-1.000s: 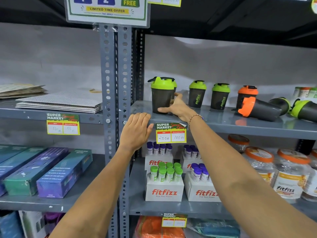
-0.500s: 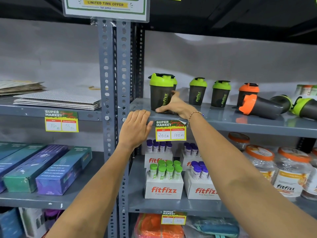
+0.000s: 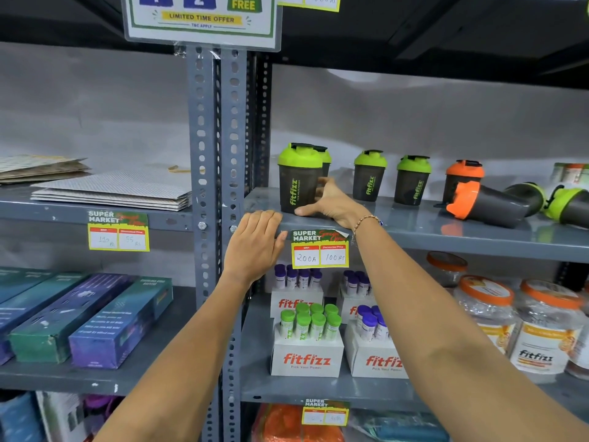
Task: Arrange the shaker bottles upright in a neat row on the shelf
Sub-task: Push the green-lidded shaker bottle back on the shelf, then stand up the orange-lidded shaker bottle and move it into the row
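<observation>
Right hand (image 3: 331, 204) fingers wrap front green-lid shaker (image 3: 299, 178) upright at shelf (image 3: 446, 237) left end; left hand (image 3: 256, 242) flat, holding nothing, on the edge. Orange shaker (image 3: 484, 204) lies at 3 o'clock. Risk: a shove tips the shaker off the front lip.

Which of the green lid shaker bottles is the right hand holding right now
The front leftmost green-lidded shaker, nearest the shelf post. The right hand wraps its lower right side; the other upright green ones stand untouched farther right.

Grey slotted-steel uprights (image 3: 220, 173), bare grey wall (image 3: 414, 116) behind, dark underside of shelving overhead
</observation>
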### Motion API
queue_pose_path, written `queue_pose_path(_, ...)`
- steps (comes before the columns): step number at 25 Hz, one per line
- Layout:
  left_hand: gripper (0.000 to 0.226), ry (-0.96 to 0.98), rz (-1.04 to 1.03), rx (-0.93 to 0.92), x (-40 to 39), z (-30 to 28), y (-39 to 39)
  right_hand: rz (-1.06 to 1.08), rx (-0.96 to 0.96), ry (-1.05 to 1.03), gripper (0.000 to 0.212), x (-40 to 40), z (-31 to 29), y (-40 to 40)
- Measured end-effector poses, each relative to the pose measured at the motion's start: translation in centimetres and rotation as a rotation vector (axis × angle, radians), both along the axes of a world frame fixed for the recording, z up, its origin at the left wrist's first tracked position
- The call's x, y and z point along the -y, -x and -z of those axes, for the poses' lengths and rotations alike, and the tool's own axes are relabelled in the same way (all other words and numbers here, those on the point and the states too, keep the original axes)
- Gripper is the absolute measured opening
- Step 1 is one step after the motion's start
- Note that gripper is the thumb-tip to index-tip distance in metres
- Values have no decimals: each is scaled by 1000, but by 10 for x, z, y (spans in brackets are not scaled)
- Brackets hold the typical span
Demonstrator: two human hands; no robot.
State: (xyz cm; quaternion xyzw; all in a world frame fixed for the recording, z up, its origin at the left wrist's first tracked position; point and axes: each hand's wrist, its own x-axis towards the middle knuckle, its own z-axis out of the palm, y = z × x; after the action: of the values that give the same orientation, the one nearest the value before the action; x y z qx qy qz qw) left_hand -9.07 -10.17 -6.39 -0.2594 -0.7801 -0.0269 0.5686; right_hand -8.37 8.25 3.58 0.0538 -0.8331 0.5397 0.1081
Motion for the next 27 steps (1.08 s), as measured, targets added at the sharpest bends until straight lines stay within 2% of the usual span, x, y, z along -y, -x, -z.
queue_pose_path(9, 41, -121, 82, 105, -6, -3, -13, -23, 3, -72, 112, -1, -3, -22)
queue_pose_path(13, 40, -252, 166, 156, -26, -3, -29, 34, -82, 110, 90, -35, 4, -48)
queue_pose_path(16, 39, -213, 249, 136, -62, -11, -41, 172, -216, 144, 61, -76, 7, -63)
queue_pose_path(18, 39, -143, 244, 156, -93, -18, -46, 287, -297, 108, 45, -103, 6, -70)
queue_pose_path(21, 38, -66, 193, 152, -148, -22, -55, 450, -376, -58, 36, -148, 3, -88)
queue_pose_path(27, 32, -70, 92, 129, -230, -16, -64, 684, -405, -410, 38, -255, -6, -113)
